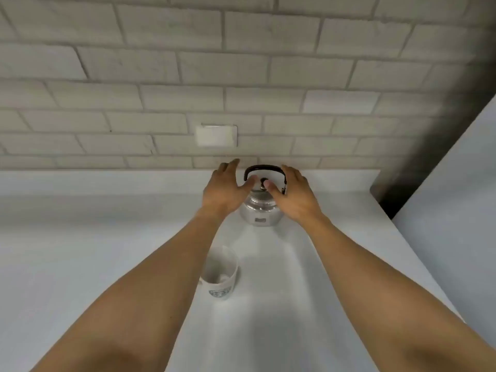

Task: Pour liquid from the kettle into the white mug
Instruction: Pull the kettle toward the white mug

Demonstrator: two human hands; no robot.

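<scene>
A shiny metal kettle (pixel 259 210) with a black arched handle stands upright on the white counter (pixel 80 237), close to the brick wall. My left hand (pixel 224 187) is open at the kettle's left side, its thumb near the lid. My right hand (pixel 294 196) is open at the right side, its thumb by the lid knob and its fingers next to the handle's right end. Neither hand holds anything. A white mug (pixel 220 272) with a small printed mark stands upright nearer to me, between my forearms and just right of my left forearm.
A white wall plate (pixel 216 135) sits on the brick wall above the kettle. A dark vertical edge (pixel 418 146) and a pale grey panel (pixel 461 200) bound the counter on the right.
</scene>
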